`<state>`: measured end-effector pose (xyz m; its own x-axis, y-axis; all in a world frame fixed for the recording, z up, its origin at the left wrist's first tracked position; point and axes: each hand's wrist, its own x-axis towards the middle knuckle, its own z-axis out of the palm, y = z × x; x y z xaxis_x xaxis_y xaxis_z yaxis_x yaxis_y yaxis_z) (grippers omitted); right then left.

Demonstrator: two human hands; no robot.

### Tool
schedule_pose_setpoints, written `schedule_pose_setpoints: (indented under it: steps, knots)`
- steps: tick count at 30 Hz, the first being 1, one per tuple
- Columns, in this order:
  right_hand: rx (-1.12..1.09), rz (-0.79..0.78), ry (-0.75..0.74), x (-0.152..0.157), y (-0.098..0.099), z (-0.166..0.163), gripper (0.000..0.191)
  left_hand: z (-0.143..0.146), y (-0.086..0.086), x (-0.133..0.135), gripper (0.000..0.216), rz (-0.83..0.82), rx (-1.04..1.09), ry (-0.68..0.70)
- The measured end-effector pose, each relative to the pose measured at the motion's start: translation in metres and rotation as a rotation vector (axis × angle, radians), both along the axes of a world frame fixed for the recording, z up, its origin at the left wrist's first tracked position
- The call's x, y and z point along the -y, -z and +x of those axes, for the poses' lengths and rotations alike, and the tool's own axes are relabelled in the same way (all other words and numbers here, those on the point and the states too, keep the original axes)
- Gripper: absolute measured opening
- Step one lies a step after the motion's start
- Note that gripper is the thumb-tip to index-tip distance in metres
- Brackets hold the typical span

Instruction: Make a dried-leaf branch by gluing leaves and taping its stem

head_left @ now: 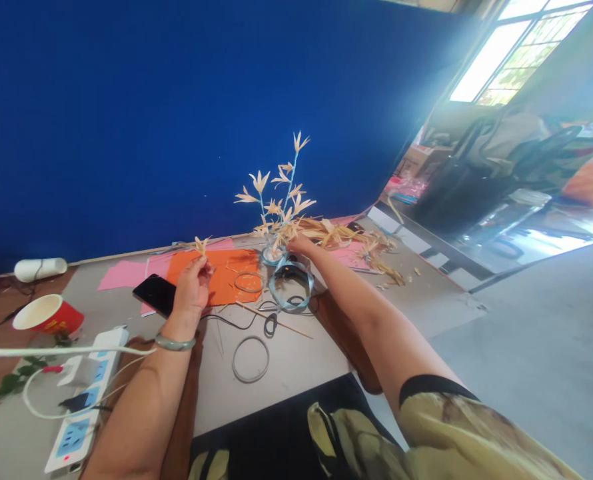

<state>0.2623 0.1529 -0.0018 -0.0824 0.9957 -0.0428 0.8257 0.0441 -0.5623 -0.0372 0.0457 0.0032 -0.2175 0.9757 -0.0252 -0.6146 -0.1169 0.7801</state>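
Note:
My left hand (192, 285) is closed in a pinch on a small cluster of pale straw leaves (201, 245), held above the orange paper (226, 273). My right hand (299, 245) reaches forward to the base of a blue-stemmed branch with straw leaves (280, 193) that stands upright in a small glass holder (272, 255). Its fingers are curled at the lower leaves; what they grip is hidden. A roll of light blue ribbon (291, 283) lies just under my right wrist.
A black phone (155, 293), pink paper (121, 273), a clear tape ring (250, 359), scissors (271, 320) and a pile of straw leaves (346, 237) lie on the table. A red paper cup (46, 315) and a white power strip (84, 400) sit left. A blue wall stands behind.

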Motion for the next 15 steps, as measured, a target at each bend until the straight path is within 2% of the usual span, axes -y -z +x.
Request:
schedule_pose_setpoints:
  steps: [4,7,13,15]
  knots:
    - [-0.163,-0.003,0.145,0.019,-0.009,0.014,0.02,0.002,0.0,0.003,0.013,0.001,0.01,0.06]
    - [-0.331,0.014,0.161,0.046,-0.018,0.025,0.023,0.003,-0.002,0.004,0.013,-0.001,0.026,0.079]
    - [-0.612,-0.159,-0.035,0.108,-0.036,0.02,0.023,0.006,-0.007,0.009,0.016,0.03,0.051,0.135]
    - [-0.84,-0.29,-0.166,0.122,-0.04,0.005,0.024,0.007,-0.009,0.01,0.016,0.042,0.054,0.161]
